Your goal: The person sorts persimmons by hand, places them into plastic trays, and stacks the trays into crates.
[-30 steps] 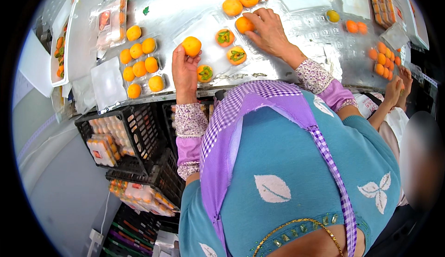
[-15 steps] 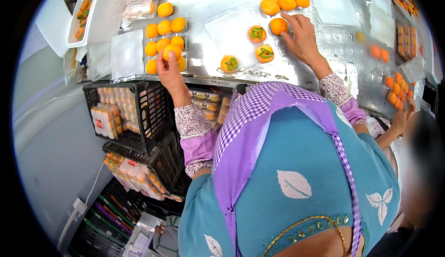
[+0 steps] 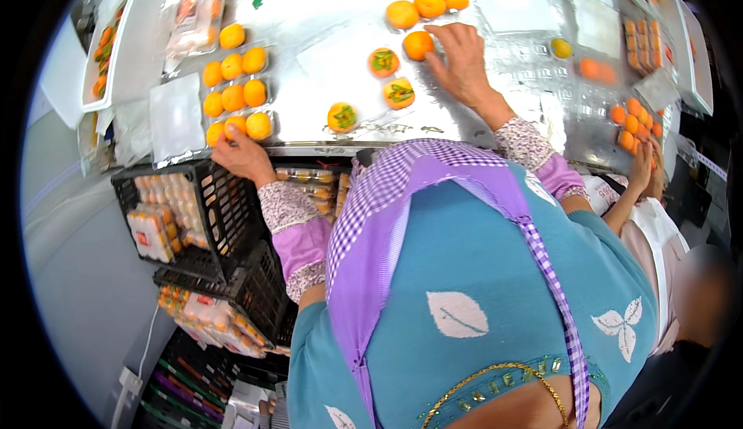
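My left hand (image 3: 243, 157) has its fingertips closed on an orange persimmon (image 3: 234, 126) in the near row of a clear plastic tray, at the left of the metal table. Rows of persimmons (image 3: 233, 98) sit stem-down in that tray. My right hand (image 3: 467, 67) reaches over the table, thumb and fingers around the right side of another persimmon (image 3: 419, 45). Left of it lie persimmons with green stem ends up (image 3: 383, 62), one of them nearer the table edge (image 3: 341, 117). Beyond my right hand, a short row of persimmons (image 3: 429, 3) rests on the table.
Packed clear boxes (image 3: 199, 15) stand at the far left, beside a white bin (image 3: 116, 50). Black crates (image 3: 224, 205) with packed fruit are stacked below the table's left edge. At right, another person's hands (image 3: 646, 164) are by a tray of persimmons (image 3: 636, 119).
My left hand has lowered its persimmon into the tray's near row. My right hand stays at the same persimmon. The whole view has shifted, so things appear farther left.
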Demonstrator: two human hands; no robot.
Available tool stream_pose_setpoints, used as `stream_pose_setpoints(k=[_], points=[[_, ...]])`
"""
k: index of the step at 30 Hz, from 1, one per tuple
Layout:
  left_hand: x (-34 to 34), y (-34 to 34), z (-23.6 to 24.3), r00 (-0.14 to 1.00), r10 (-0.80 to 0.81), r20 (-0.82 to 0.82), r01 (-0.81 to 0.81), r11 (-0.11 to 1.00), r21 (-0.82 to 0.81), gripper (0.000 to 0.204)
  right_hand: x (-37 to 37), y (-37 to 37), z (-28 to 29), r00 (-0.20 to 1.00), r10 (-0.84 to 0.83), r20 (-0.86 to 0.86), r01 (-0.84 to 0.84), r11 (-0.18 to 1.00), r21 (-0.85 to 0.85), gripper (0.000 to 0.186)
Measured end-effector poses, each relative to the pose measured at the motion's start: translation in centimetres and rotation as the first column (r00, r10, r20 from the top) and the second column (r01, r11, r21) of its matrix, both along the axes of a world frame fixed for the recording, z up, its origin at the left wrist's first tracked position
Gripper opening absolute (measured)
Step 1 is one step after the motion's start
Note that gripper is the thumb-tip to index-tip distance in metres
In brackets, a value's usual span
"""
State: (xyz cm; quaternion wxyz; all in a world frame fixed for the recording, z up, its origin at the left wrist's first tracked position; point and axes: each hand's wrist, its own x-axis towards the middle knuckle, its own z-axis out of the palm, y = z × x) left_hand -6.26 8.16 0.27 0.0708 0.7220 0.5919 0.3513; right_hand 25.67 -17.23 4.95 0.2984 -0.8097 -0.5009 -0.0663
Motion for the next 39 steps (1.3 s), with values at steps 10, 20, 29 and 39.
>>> stream_pose_setpoints(k=[10, 20, 29, 39], points=[[0.4, -0.4, 0.6, 1.000, -0.025, 0.006, 0.025, 1.000, 0.013, 0.039, -2.7, 3.3, 0.9, 0.976, 0.200, -0.088, -0.202, 0.979, -0.013, 0.043], [7.6, -7.3, 5.5, 0.878, -0.411, 0.246, 0.461, 0.865, -0.198, 0.034, -1.8, 5.1, 0.2, 0.874, 0.250, -0.417, -0.285, 0.958, -0.024, 0.041], [13.1, -11.7, 7.2, 0.373, -0.185, 0.909, 0.927, 0.115, -0.357, 0.044, -2.7, 1.9, 2.3, -0.313, 0.372, -0.874, -0.076, 0.907, 0.414, 0.043], [13.2, -12.0, 8.0, 0.352, -0.302, 0.886, 0.930, 0.223, -0.293, 0.044, -3.0, 0.5, 4.2, -0.105, 0.366, -0.924, -0.218, 0.899, 0.381, 0.052]])
